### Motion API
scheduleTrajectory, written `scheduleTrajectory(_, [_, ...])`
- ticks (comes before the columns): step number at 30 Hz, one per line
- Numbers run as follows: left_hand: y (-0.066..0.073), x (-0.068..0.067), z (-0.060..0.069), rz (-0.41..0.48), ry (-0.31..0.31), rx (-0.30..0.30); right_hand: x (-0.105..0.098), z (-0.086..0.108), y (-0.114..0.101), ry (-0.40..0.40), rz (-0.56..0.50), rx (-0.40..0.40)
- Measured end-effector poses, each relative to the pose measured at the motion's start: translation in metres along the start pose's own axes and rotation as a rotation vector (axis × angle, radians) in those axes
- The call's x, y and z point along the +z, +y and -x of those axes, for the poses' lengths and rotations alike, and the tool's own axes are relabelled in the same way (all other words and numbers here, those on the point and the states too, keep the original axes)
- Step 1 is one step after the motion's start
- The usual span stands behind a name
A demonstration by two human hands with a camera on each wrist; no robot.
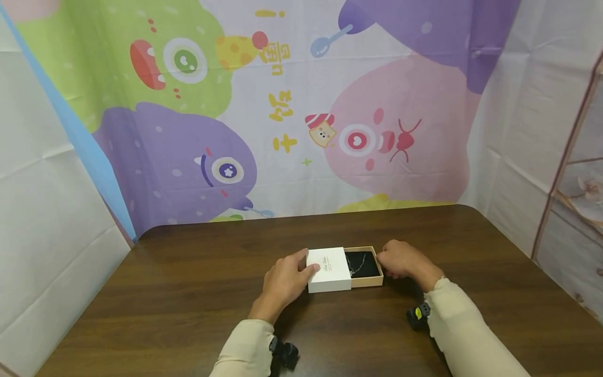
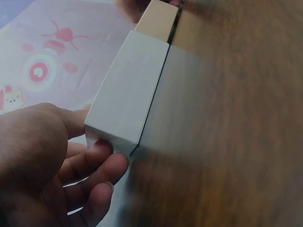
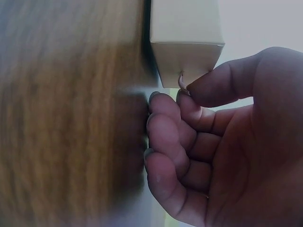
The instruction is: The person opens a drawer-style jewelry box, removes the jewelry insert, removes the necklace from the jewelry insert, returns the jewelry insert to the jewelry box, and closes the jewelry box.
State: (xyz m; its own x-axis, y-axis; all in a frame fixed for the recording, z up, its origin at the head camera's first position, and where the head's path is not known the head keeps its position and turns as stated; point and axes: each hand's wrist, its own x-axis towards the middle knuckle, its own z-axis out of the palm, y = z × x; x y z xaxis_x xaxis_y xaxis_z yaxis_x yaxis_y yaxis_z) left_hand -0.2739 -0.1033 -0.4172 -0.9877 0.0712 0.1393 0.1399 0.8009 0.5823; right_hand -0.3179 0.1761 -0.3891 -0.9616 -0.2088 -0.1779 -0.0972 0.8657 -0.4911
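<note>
A white box sleeve (image 1: 328, 275) with small print on top lies on the table. Its tan drawer (image 1: 367, 281) sticks out partway to the right, showing a black pad (image 1: 369, 264) with a thin silver-coloured chain (image 1: 359, 263) on it. My left hand (image 1: 288, 280) grips the sleeve's left end, thumb over the top; in the left wrist view its fingertips (image 2: 102, 150) touch the end face. At the drawer's right end, my right hand (image 1: 405, 260) pinches a small ribbon pull tab (image 3: 182, 81) between thumb and index finger, the other fingers curled.
The dark wooden table (image 1: 188, 293) runs back to a cloth backdrop (image 1: 292, 178) with cartoon monsters. Pale fabric walls (image 1: 52, 209) stand at the left and right. A small black camera is worn on each wrist.
</note>
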Motion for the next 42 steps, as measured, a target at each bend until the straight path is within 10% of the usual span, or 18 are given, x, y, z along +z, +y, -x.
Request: scheduleTrajectory(42, [0.0006, 0.0008, -0.0003, 0.015, -0.005, -0.010, 0.0002, -0.0008, 0.0033, 0.024, -0.011, 0.056])
